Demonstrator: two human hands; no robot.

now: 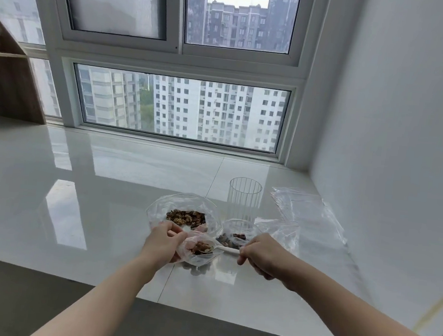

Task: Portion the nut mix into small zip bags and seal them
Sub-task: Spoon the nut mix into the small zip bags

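We find the left hand point(163, 239) pinching the rim of a small zip bag point(198, 251), held open just above the white sill point(105, 183). The right hand point(259, 254) grips the handle of a white spoon point(222, 249), fingers curled round it; its bowl, loaded with nuts, sits inside the bag mouth. Behind lies a large open bag of walnuts point(186, 216), beside it a second bag of darker pieces point(235, 235). A ribbed clear glass point(244, 197) and spare empty bags point(307, 216) stand to the right.

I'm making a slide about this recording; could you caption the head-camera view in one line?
Left hand holds a small zip bag open while the right hand spoons nut mix into it with a white spoon.
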